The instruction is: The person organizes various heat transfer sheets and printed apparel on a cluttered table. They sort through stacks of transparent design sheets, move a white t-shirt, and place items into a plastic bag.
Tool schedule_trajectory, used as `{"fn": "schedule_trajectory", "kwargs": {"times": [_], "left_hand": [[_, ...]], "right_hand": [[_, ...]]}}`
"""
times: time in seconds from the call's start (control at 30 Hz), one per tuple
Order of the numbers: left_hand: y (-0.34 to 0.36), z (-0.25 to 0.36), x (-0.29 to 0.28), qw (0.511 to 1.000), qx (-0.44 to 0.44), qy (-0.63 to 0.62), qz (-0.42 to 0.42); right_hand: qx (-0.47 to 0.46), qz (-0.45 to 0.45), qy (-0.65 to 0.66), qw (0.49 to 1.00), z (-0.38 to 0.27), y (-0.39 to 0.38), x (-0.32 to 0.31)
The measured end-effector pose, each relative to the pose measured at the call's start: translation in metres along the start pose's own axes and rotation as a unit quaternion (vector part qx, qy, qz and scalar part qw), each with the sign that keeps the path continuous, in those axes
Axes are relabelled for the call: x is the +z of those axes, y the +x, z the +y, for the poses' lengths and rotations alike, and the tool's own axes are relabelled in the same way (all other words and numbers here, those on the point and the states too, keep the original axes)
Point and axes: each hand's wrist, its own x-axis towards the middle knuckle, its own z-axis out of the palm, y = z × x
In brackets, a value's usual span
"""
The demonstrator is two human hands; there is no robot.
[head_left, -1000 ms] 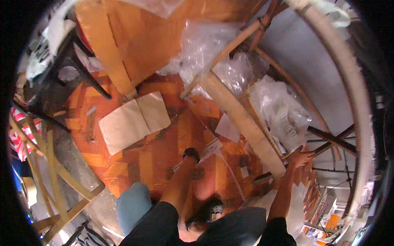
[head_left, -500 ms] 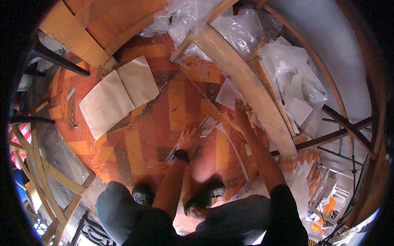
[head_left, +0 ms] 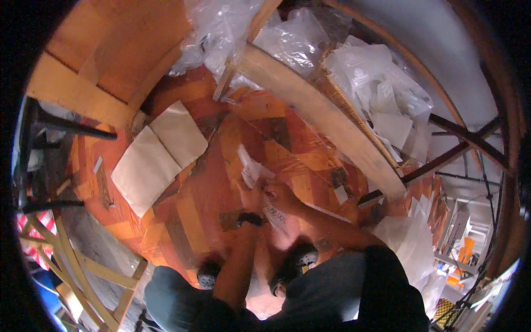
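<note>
Paper, white, is pinched in your right hand, grip closed, above the parquet floor; your left hand blurs alongside, its grip too smeared to tell.

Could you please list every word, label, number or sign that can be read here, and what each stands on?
I can quote none of it.
White strip at the left hand and right hand: dark marks like writing, blurred.
Pale plastic bag beyond the wooden rail: any print is too faint to read.
Dark shoe: small light patch, too small to read.
</note>
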Motion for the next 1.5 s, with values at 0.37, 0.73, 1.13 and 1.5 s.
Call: {"fn": "schedule_trajectory", "kwargs": {"times": [0.37, 0.73, 1.13, 1.5], "left_hand": [[0.077, -0.006, -0.063, 0.961, 0.175, 0.197, 0.085], [-0.001, 0.024, -0.071, 0.985, 0.097, 0.118, 0.081], [0.011, 0.054, -0.082, 0.985, 0.107, 0.087, 0.105], [-0.005, 0.056, -0.054, 0.988, 0.087, 0.129, -0.018]], "right_hand": [[-0.027, -0.086, -0.298, 0.95, 0.027, 0.0, -0.1], [-0.123, 0.234, -0.362, 0.894, 0.095, 0.219, -0.059], [-0.02, 0.091, -0.289, 0.953, 0.057, -0.025, -0.008], [0.24, -0.049, -0.182, 0.952, 0.031, -0.06, 0.009]]}}
